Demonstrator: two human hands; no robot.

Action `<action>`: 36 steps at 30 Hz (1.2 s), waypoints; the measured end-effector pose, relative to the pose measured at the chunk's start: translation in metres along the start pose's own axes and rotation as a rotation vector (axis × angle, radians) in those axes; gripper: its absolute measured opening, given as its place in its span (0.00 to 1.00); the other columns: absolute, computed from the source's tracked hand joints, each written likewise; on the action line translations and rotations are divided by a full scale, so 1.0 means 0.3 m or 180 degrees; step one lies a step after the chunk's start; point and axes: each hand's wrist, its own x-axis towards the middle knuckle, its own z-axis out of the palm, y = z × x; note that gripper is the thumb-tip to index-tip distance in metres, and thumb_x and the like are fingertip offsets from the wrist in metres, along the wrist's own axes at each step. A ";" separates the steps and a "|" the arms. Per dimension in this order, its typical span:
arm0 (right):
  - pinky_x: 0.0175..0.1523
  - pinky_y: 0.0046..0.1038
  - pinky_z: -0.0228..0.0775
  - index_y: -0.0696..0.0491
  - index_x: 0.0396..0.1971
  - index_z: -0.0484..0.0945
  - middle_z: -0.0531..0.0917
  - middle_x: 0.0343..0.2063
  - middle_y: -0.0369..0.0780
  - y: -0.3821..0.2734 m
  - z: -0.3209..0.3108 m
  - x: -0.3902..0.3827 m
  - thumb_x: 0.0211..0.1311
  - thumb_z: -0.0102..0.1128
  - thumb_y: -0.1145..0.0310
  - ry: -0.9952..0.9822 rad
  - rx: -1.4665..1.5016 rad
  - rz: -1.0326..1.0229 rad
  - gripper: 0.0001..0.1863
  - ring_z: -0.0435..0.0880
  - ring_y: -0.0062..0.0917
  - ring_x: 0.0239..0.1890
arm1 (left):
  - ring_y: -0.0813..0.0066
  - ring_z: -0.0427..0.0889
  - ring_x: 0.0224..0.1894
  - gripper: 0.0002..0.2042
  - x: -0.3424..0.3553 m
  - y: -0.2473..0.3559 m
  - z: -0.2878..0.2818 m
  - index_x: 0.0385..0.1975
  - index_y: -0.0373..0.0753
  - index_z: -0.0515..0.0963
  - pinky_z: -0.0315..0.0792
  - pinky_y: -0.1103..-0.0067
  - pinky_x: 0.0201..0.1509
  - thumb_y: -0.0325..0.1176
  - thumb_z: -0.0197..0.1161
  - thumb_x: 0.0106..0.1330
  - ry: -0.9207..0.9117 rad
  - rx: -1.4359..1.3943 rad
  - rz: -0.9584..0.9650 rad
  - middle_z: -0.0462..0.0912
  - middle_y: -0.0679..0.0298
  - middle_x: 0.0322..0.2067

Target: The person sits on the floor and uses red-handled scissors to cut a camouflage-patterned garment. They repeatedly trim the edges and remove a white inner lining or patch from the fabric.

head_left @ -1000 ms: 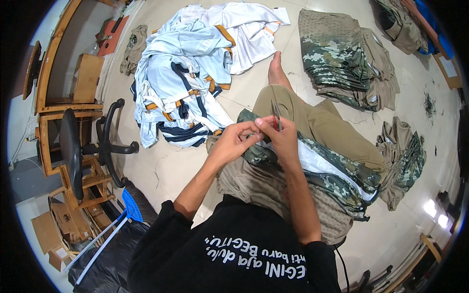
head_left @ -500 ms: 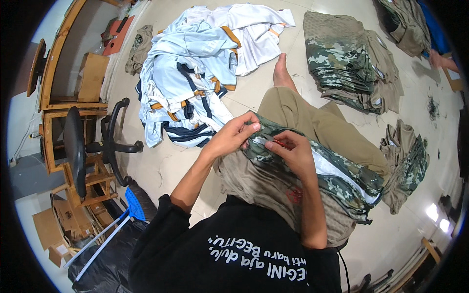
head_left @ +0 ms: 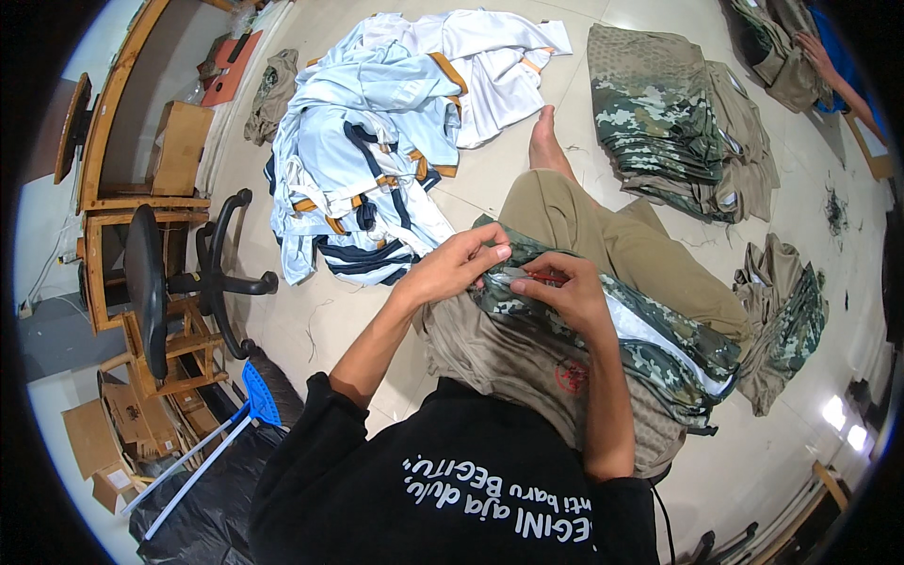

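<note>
Here we have the camouflage garment (head_left: 650, 339) draped over our lap and raised knee, its long axis running from the pinch away to our right and slightly toward us, down to where its white lining edge shows. Both hands meet at its near-left end. Our left hand (head_left: 452, 273) pinches a fold of the cloth between thumb and fingertips, closed on the fabric. Our right hand (head_left: 565, 292) sits just beside it, touching the same fold, fingers curled around a small red-handled tool (head_left: 541, 279) whose tip lies right at the seam; whether it is a snip or a pick we cannot tell. The two grips nearly touch, so neither hand is nearer the working spot than the other.

Under the garment lies a tan cloth (head_left: 508, 363), bunched against our body just below both hands. Beyond the grip, past the knee and bare foot (head_left: 546, 141), a heap of pale blue and white shirts (head_left: 377, 141) lies well apart to the upper left. A stack of folded camouflage pieces (head_left: 678, 122) sits well ahead on the right, and a smaller camouflage pile (head_left: 782, 320) lies further right. The tiled floor (head_left: 311, 320) left of our left hand offers open room before the office chair (head_left: 160, 273).
</note>
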 end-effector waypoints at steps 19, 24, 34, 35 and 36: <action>0.42 0.23 0.72 0.57 0.35 0.86 0.86 0.31 0.34 0.060 -0.023 -0.042 0.53 0.82 0.60 -0.0284 0.0068 0.0140 0.18 0.81 0.16 0.36 | 0.81 0.72 0.33 0.13 0.047 -0.032 -0.049 0.42 0.36 0.75 0.70 0.78 0.37 0.41 0.56 0.78 0.0331 0.0618 0.0409 0.76 0.66 0.29; 0.48 0.23 0.74 0.57 0.37 0.85 0.86 0.33 0.33 0.114 0.013 -0.125 0.54 0.82 0.60 -0.0401 0.0576 0.0147 0.19 0.82 0.16 0.39 | 0.80 0.73 0.25 0.11 0.235 0.030 -0.157 0.36 0.36 0.75 0.69 0.81 0.33 0.37 0.57 0.76 0.0164 -0.0185 0.0497 0.76 0.68 0.23; 0.46 0.19 0.73 0.57 0.40 0.84 0.84 0.35 0.31 0.194 0.042 -0.133 0.55 0.81 0.66 -0.0541 0.0620 0.0250 0.17 0.80 0.14 0.38 | 0.74 0.83 0.31 0.08 0.527 0.116 -0.321 0.38 0.40 0.73 0.74 0.79 0.42 0.37 0.56 0.77 0.1904 -0.1613 0.1178 0.85 0.60 0.31; 0.46 0.19 0.73 0.57 0.40 0.84 0.84 0.34 0.31 0.201 0.045 -0.128 0.55 0.81 0.65 -0.0591 0.0625 0.0281 0.18 0.80 0.14 0.38 | 0.71 0.85 0.34 0.08 0.543 0.123 -0.357 0.40 0.38 0.74 0.76 0.76 0.44 0.37 0.55 0.77 0.1802 -0.1596 0.1339 0.86 0.57 0.35; 0.46 0.19 0.73 0.57 0.40 0.84 0.84 0.34 0.31 0.204 0.047 -0.124 0.55 0.81 0.64 -0.0638 0.0630 0.0308 0.18 0.80 0.14 0.38 | 0.71 0.85 0.34 0.09 0.563 0.148 -0.379 0.40 0.38 0.74 0.76 0.76 0.45 0.37 0.55 0.77 0.1786 -0.1451 0.1357 0.86 0.57 0.35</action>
